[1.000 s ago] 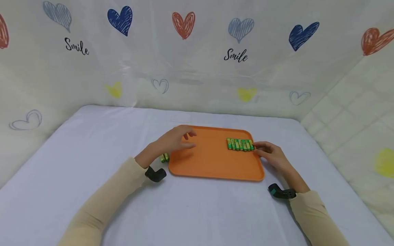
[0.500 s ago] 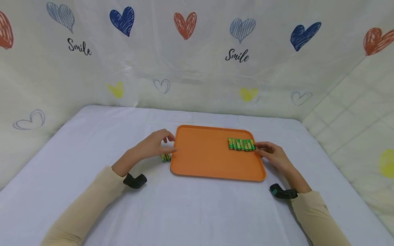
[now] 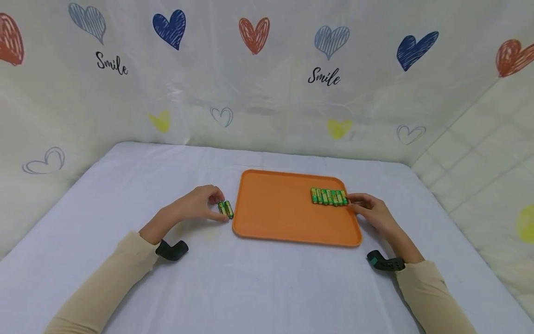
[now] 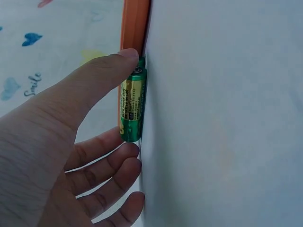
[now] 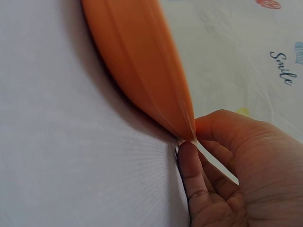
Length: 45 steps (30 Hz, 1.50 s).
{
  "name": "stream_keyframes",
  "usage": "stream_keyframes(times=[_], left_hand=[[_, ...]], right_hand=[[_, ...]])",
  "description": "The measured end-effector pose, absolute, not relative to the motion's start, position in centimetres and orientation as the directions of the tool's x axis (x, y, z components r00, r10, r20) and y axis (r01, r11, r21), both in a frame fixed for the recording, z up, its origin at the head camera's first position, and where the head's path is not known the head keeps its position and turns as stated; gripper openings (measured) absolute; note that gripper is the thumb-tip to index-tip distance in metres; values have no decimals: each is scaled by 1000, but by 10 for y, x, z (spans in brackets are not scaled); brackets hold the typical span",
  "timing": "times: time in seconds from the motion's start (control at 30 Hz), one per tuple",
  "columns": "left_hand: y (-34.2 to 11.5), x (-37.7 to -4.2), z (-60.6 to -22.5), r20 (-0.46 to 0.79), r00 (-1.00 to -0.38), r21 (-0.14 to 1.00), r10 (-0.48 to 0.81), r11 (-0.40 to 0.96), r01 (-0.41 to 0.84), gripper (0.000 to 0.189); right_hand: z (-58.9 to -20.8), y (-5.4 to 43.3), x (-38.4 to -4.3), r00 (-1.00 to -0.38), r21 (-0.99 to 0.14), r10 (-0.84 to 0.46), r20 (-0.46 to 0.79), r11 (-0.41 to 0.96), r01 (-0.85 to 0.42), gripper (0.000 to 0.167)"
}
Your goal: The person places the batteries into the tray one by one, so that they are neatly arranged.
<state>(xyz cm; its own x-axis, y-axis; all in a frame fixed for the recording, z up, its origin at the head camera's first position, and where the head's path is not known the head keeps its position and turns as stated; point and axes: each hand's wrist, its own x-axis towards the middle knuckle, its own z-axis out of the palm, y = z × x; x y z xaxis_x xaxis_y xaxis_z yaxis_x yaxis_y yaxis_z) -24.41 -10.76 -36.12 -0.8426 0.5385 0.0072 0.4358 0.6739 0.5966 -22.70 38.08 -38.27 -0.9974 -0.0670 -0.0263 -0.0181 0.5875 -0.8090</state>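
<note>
Two green-and-gold batteries (image 3: 229,209) lie side by side on the cloth, just left of the orange tray (image 3: 275,211). My left hand (image 3: 196,204) is spread around them, thumb toward the near ends and fingers toward the far ends. From the left wrist, the thumb tip overlaps one end of a battery (image 4: 132,109); the fingers are loosely bent near the other end, and a firm hold does not show. My right hand (image 3: 372,213) pinches the tray's right rim, seen up close as an orange edge (image 5: 147,61). Beside it, several batteries (image 3: 328,196) stand in a row inside the tray.
A white cloth (image 3: 250,283) covers the table under the tray. Behind it hangs a pale backdrop (image 3: 275,93) printed with hearts and "Smile". Each wrist wears a black camera, one on the left (image 3: 172,250) and one on the right (image 3: 385,261).
My left hand has moved left from over the tray and come down around the two batteries beside it. The right hand stays at the tray's rim; the row of batteries is unchanged.
</note>
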Motion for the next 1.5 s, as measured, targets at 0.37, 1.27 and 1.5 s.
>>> stream_keyframes(times=[0.37,1.27,1.5], left_hand=[[-110,-245,-363,45,-822,584,568,652,483,46],[-84,-251,-343,135,-805,556,578,628,544,50],[-71,-256,-338,169,-780,552,602,598,581,48]], right_hand=[[-383,382,-226,-996,-817,-85,-15,575,-37,49],[-382,380,-226,-998,-805,-41,-43,594,10,52],[-381,380,-226,-998,-809,-49,-34,587,-1,51]])
